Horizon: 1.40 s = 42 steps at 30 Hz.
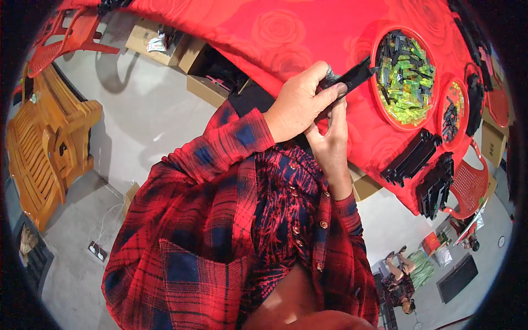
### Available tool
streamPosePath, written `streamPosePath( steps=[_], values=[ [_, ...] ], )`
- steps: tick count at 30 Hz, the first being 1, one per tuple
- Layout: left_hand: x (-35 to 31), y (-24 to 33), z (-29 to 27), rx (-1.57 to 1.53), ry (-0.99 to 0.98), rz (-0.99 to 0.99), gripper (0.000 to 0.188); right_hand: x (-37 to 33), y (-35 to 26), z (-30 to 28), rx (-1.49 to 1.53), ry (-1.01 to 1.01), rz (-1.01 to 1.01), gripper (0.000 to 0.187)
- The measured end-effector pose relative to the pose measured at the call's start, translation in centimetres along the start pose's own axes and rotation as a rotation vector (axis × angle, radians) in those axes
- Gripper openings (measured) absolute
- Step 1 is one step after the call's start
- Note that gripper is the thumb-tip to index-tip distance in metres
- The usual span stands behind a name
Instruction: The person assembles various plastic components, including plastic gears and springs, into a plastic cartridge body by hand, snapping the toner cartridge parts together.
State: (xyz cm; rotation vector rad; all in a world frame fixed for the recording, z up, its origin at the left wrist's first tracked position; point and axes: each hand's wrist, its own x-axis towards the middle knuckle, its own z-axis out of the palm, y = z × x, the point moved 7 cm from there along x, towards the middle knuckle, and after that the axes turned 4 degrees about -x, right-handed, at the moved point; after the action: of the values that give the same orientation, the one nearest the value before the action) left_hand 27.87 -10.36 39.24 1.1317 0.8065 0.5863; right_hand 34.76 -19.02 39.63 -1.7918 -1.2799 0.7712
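Both hands are together at the near edge of the red-covered table. My left hand point(298, 103) is closed around a long black plastic piece point(358, 74), its thumb pressed along the top. From underneath, my right hand point(333, 138) grips the same piece nearer its lower end, fingers partly hidden. The piece slants up to the right, and its far tip reaches the rim of a red round basin point(377, 104). Small yellow-green clear pieces point(410, 93) mixed with black ones fill that basin. A small greyish bit beside my left fingers is too unclear to name.
A smaller red basin point(465, 118) with small black parts stands to the right. Long black pieces point(411, 157) lie stacked on the table's right edge, with another stack point(435, 187) beside them. Open cardboard boxes point(206, 91) stand at the left; a person point(400, 283) is at lower right.
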Motion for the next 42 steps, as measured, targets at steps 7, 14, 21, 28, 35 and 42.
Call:
streamPosePath(
  steps=[7,14,21,28,35,42],
  values=[
    [0.7,-3.5,-1.0,-0.043,0.056,-0.138,0.019,-0.5,2.1,1.5,0.15,-0.094,0.092,0.086],
    [1.4,-2.0,-1.6,-0.004,0.165,-0.008,0.016,-0.3,0.9,-0.1,0.188,-0.089,0.114,0.091],
    [1.1,-1.1,-0.3,-0.277,-0.092,-0.174,0.018,-0.4,-0.3,-0.1,0.102,-0.078,0.058,0.102],
    [1.4,-3.9,0.9,-0.755,-0.356,-0.463,0.052,-0.2,-1.5,-1.3,0.297,-0.05,0.095,0.095],
    [0.6,-3.2,1.9,-0.926,-0.379,-0.588,0.057,-0.6,-2.0,-2.2,-0.012,-0.074,0.096,0.08],
    [1.3,-4.6,1.7,-0.966,-0.317,-0.522,0.055,0.0,-2.2,-3.5,-0.148,-0.001,0.09,0.052]
  ],
)
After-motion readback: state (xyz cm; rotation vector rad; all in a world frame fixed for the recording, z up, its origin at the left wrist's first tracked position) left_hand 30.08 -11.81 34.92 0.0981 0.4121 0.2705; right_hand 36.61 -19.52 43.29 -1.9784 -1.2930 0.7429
